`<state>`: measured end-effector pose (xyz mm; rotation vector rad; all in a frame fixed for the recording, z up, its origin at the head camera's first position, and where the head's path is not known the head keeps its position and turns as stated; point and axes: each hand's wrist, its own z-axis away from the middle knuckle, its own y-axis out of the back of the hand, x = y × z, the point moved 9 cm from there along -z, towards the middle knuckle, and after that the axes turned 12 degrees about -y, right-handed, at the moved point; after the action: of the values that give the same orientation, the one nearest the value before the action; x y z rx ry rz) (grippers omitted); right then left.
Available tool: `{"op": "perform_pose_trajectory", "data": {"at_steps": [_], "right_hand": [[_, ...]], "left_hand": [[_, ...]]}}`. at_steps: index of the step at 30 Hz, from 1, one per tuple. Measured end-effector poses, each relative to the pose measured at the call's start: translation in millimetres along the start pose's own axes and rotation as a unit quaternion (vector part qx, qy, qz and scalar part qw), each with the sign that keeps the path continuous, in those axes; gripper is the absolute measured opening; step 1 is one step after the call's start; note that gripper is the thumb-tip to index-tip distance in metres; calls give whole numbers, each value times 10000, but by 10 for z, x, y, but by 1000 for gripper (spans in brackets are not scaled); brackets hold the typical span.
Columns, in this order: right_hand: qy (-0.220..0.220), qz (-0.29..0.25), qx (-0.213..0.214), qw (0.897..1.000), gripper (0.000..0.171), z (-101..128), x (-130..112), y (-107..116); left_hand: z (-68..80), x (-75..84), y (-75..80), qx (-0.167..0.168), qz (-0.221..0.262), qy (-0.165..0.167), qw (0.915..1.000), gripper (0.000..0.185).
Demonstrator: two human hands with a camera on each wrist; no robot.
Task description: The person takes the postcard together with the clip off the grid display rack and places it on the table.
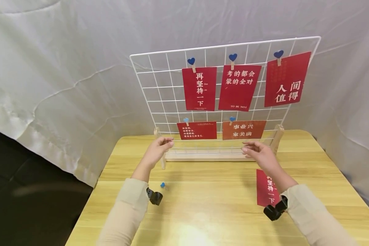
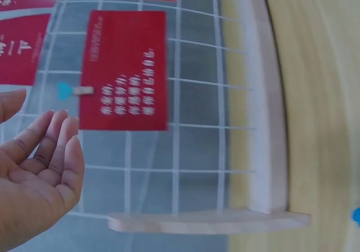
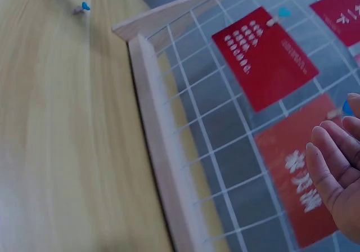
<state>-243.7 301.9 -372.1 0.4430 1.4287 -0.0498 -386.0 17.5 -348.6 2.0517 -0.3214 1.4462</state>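
My left hand (image 1: 158, 149) hangs before the lower left of a white wire grid (image 1: 160, 94), fingers loosely bent and holding nothing. Close by is a small red card (image 2: 126, 66), held to the wires by a light-blue heart clip (image 2: 74, 90). My right hand (image 1: 259, 153), also holding nothing, is just below an orange-red card (image 1: 244, 130) with its own blue heart clip (image 1: 232, 119). Across the upper grid hang three larger red cards, left (image 1: 200, 89), middle (image 1: 239, 88) and right (image 1: 287, 80), each under a dark-blue heart clip.
The grid stands in a pale wooden base (image 1: 204, 157) on a wooden table (image 1: 203, 198). A loose blue heart clip (image 1: 162, 185) lies at the left. Another red card (image 1: 264, 189) lies at the right, partly under my right forearm. White cloth (image 1: 80, 51) hangs behind.
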Motion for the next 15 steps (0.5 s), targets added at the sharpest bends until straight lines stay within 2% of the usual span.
{"op": "perform_pose_trajectory", "data": {"at_steps": [9, 15], "right_hand": [[317, 103, -130, 9994, 43, -60, -330, -75], [572, 254, -16, 9980, 44, -119, -526, -95]], "left_hand": [[-200, 410, -1, -34, -143, -469, 9988, 30], [-307, 665, -43, -99, -315, -729, 9968, 33]]}}
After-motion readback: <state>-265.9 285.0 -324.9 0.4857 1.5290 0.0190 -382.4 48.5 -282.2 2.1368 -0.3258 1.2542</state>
